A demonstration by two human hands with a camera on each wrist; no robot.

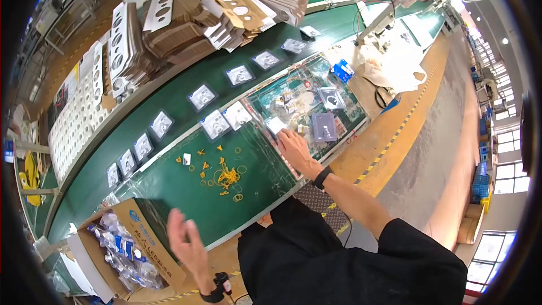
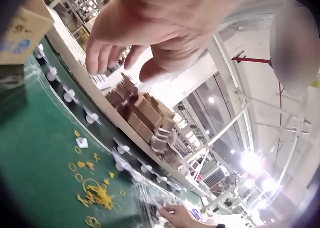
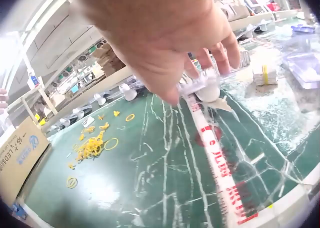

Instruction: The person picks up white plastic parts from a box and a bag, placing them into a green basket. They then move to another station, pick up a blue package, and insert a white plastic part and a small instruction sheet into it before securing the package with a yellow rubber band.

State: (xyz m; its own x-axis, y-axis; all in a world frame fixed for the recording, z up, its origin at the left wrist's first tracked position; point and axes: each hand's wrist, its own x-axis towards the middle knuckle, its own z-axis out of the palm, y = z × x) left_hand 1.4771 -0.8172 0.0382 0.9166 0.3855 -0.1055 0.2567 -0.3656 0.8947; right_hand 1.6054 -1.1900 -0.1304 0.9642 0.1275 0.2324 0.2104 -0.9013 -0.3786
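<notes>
My right hand (image 1: 297,151) is over the near side of the clear-covered mat. Its thumb and fingertips pinch a small clear plastic package (image 3: 205,85) with a round white part in it, low over the mat in the right wrist view. My left hand (image 1: 189,245) hangs in the air by the cardboard box, fingers loosely bent with nothing in them; the left wrist view also has this hand (image 2: 155,32) bare. Yellow rubber bands (image 1: 227,176) lie in a loose pile on the green bench between the hands. Two similar packages (image 1: 215,124) sit side by side beyond them.
Flat packages (image 1: 202,97) stand in a row along the dark green belt. An open cardboard box (image 1: 141,237) holds bagged parts at the left. Beyond the belt are stacked cardboard inserts (image 1: 186,17). A clear plastic case (image 1: 324,127) and a banded white stack (image 3: 265,75) lie on the mat.
</notes>
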